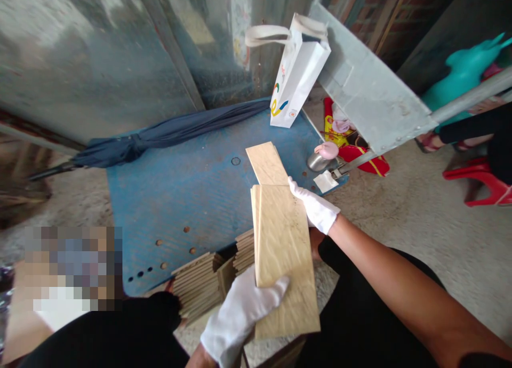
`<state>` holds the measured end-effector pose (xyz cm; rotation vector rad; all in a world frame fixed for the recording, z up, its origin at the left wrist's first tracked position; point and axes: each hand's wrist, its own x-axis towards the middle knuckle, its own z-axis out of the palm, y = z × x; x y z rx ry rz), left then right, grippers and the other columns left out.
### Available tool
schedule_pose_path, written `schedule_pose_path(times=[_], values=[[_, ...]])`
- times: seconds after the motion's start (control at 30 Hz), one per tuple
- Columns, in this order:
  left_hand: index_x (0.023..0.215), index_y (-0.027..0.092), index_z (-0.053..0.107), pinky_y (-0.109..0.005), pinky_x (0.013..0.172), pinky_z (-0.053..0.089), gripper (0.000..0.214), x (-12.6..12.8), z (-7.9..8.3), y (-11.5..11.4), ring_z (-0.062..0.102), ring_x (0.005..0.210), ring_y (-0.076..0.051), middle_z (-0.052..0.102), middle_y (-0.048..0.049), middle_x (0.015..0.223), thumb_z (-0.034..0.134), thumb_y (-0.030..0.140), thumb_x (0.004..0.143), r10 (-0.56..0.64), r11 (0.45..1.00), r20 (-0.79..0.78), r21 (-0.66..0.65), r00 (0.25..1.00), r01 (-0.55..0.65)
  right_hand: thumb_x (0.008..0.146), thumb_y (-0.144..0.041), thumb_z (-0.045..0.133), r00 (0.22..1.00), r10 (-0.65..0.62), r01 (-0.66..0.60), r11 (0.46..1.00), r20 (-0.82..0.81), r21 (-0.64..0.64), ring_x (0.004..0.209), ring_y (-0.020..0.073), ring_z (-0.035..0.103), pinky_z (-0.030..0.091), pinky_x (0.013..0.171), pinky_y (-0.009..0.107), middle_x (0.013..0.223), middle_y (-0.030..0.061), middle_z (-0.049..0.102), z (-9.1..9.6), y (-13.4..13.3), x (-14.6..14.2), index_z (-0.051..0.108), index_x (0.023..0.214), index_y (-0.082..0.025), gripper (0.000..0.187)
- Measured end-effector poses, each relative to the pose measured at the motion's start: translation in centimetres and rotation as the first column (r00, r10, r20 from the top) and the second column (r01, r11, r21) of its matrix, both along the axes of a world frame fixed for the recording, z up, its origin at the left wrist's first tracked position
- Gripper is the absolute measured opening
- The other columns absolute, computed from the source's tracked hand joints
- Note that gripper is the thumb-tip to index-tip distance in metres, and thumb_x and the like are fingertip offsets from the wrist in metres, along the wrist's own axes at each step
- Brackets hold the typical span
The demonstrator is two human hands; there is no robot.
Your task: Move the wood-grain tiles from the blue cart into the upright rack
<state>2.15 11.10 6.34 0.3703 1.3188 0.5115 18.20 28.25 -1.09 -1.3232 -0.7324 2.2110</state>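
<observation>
A small stack of thin, light wooden boards [286, 256] is held in front of me above my lap. My left hand [242, 312], in a white glove, grips its lower left side with the thumb lying across the top board. My right hand [319, 207], also gloved in white, is closed at the upper right corner, its fingers partly hidden beneath the boards. Just beyond, a few shorter-looking wooden boards [267, 164] reach over the blue table; whether my right hand holds these too, I cannot tell. Beside my left hand stand more stacked boards [198, 284].
A dark folded umbrella [168, 127] lies along the back of the blue table [160, 208]. A white paper bag [298, 80] stands at its far right corner, near a metal cup with a pink lid [320, 157]. A red stool [476, 178] and another person's legs are at right.
</observation>
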Motion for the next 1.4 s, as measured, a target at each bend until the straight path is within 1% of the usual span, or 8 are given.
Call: schedule_pose_path(times=[0.4, 0.5, 0.67, 0.8, 0.93, 1.03, 1.23, 1.4], values=[[0.112, 0.013, 0.068, -0.037, 0.090, 0.056, 0.053, 2.6, -7.1, 0.4, 0.070, 0.102, -0.029, 0.076, -0.0111, 0.110, 0.078, 0.039, 0.068, -0.151, 0.971, -0.102, 0.170, 0.983, 0.167, 0.066, -0.047, 0.083, 0.991, -0.119, 0.102, 0.971, 0.067, 0.217, 0.096, 0.0230, 0.067, 0.049, 0.102, 0.041, 0.101, 0.0054, 0.074, 4.9, -0.7, -0.8, 0.072, 0.085, -0.020, 0.034], [0.108, 0.014, 0.071, -0.041, 0.095, 0.054, 0.048, 2.2, -6.3, 3.1, 0.069, 0.106, -0.032, 0.076, -0.0104, 0.111, 0.077, 0.038, 0.066, -0.233, 0.947, -0.173, 0.182, 0.957, 0.264, 0.062, -0.046, 0.086, 0.991, -0.080, 0.044, 0.952, 0.109, 0.303, 0.090, 0.0230, 0.067, 0.054, 0.091, 0.039, 0.094, 0.0057, 0.074, 5.9, -0.7, -0.3, 0.071, 0.085, -0.019, 0.039], [0.124, 0.018, 0.064, -0.037, 0.106, 0.047, 0.058, -0.8, -1.1, 8.5, 0.063, 0.118, -0.026, 0.068, -0.0087, 0.129, 0.074, 0.039, 0.071, -0.093, 0.897, -0.313, 0.386, 0.945, 0.216, 0.064, -0.044, 0.084, 0.930, 0.122, -0.278, 0.852, 0.347, 0.444, 0.085, 0.0219, 0.068, 0.055, 0.075, 0.034, 0.089, 0.0046, 0.074, 6.7, -1.3, 0.5, 0.072, 0.095, -0.018, 0.042], [0.125, 0.024, 0.065, -0.033, 0.094, 0.053, 0.064, -2.6, 2.1, 11.2, 0.068, 0.105, -0.022, 0.070, -0.0059, 0.123, 0.081, 0.036, 0.064, -0.201, 0.837, -0.500, 0.359, 0.842, 0.413, 0.065, -0.043, 0.083, 0.792, 0.216, -0.510, 0.748, 0.571, 0.425, 0.079, 0.0209, 0.068, 0.051, 0.062, 0.028, 0.082, 0.0027, 0.073, 7.3, -1.8, 0.7, 0.072, 0.095, -0.020, 0.040], [0.110, 0.024, 0.071, -0.036, 0.083, 0.050, 0.050, -2.2, 2.2, 13.2, 0.070, 0.089, -0.026, 0.075, -0.0046, 0.097, 0.078, 0.039, 0.063, -0.523, 0.447, -0.765, 0.127, 0.375, 0.885, 0.061, -0.042, 0.085, 0.782, 0.243, -0.525, 0.752, 0.574, 0.397, 0.079, 0.0185, 0.068, 0.053, 0.065, 0.028, 0.085, 0.0009, 0.072, 7.3, -2.1, 0.4, 0.070, 0.093, -0.019, 0.042], [0.103, 0.023, 0.071, -0.032, 0.075, 0.046, 0.041, -1.5, 0.9, 14.3, 0.070, 0.085, -0.027, 0.074, -0.0053, 0.090, 0.076, 0.040, 0.066, -0.565, 0.275, -0.812, -0.019, 0.145, 0.961, 0.059, -0.039, 0.087, 0.809, 0.240, -0.489, 0.780, 0.536, 0.390, 0.078, 0.0169, 0.068, 0.055, 0.069, 0.029, 0.087, 0.0013, 0.073, 7.1, -2.3, 0.2, 0.070, 0.093, -0.017, 0.044], [0.096, 0.018, 0.071, -0.027, 0.069, 0.040, 0.032, -1.4, -0.8, 13.7, 0.067, 0.078, -0.018, 0.074, -0.0042, 0.085, 0.061, 0.043, 0.079, -0.593, 0.228, -0.791, 0.009, 0.147, 0.974, 0.062, -0.039, 0.084, 0.827, 0.297, -0.509, 0.756, 0.477, 0.412, 0.076, 0.0156, 0.067, 0.054, 0.065, 0.026, 0.086, 0.0031, 0.074, 6.0, -2.7, 0.4, 0.071, 0.091, -0.014, 0.040], [0.098, 0.026, 0.072, -0.034, 0.065, 0.044, 0.032, 0.1, 0.4, 12.0, 0.068, 0.076, -0.029, 0.073, -0.0082, 0.083, 0.069, 0.040, 0.070, -0.618, 0.340, -0.776, -0.124, 0.122, 0.932, 0.059, -0.035, 0.086, 0.799, 0.342, -0.582, 0.647, 0.494, 0.493, 0.073, 0.0144, 0.065, 0.051, 0.065, 0.025, 0.080, 0.0008, 0.071, 5.6, -2.8, 1.4, 0.070, 0.087, -0.014, 0.039]])
